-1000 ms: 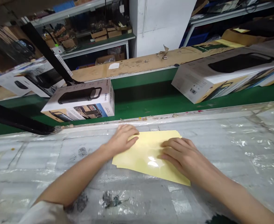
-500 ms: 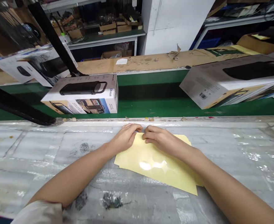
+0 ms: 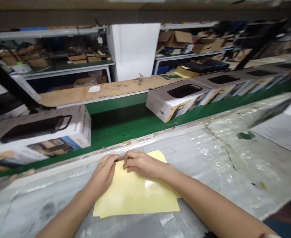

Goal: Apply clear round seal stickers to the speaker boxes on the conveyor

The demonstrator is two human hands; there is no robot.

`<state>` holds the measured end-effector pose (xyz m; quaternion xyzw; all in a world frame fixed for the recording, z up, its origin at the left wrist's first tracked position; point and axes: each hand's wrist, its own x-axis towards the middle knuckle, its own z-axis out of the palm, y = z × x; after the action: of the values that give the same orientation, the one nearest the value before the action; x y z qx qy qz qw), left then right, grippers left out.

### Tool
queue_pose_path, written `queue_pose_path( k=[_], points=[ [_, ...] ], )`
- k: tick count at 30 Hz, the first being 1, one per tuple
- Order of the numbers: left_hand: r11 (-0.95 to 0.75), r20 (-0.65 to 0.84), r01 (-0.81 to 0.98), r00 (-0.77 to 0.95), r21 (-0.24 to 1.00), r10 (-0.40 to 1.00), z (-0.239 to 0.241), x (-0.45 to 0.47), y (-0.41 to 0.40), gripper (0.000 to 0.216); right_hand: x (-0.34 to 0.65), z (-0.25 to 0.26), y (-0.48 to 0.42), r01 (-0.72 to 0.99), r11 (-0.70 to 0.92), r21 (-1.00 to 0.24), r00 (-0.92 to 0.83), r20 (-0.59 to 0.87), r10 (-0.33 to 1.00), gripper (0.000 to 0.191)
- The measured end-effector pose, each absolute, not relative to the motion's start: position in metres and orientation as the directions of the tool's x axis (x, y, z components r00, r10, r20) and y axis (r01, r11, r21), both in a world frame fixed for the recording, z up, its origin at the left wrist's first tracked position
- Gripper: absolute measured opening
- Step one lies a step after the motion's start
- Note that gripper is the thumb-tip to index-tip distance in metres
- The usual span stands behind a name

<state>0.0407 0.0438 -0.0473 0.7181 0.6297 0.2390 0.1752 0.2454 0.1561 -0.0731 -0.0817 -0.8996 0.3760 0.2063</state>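
Note:
Yellow glossy sheets (image 3: 135,198), at least two with their edges slightly out of line, lie on the plastic-covered worktable in front of me. My left hand (image 3: 103,174) is closed at their far left edge, thumb over the top sheet and fingers bent round the edge. Close beside it, my right hand (image 3: 142,164) pinches the same far edge with curled fingers. Both sets of fingertips are partly hidden, and a small gap separates the hands. My right forearm crosses over the right side of the sheets.
Beyond the table's raised edge runs a green conveyor belt (image 3: 120,127). A speaker box (image 3: 43,132) sits on it at left, with a row of similar boxes (image 3: 185,96) at right. White papers (image 3: 284,132) lie on the table's right. Shelves with cartons (image 3: 177,39) stand behind.
The view has swung right and tilted up, bringing more boxes and the white papers into sight. Both hands stay at the far edge of the yellow sheets.

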Motion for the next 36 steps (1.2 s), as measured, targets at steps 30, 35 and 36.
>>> queue_pose_path(
  k=[30,35,36],
  points=[
    [-0.328,0.224,0.943,0.308,0.058,0.925,0.012,0.248,0.314,0.060,0.394,-0.037,0.282,-0.829,-0.068,-0.555,-0.223,0.216,0.951,0.036],
    [-0.251,0.064,0.968,0.252,-0.026,0.966,0.005,0.254,0.339,0.069,0.405,-0.054,0.294,-0.920,-0.113,-0.376,-0.217,0.246,0.945,0.050],
    [-0.265,0.065,0.964,0.265,-0.015,0.962,0.004,0.244,0.336,0.066,0.406,-0.056,0.295,-0.920,-0.130,-0.370,-0.225,0.226,0.948,0.051]
  ],
)
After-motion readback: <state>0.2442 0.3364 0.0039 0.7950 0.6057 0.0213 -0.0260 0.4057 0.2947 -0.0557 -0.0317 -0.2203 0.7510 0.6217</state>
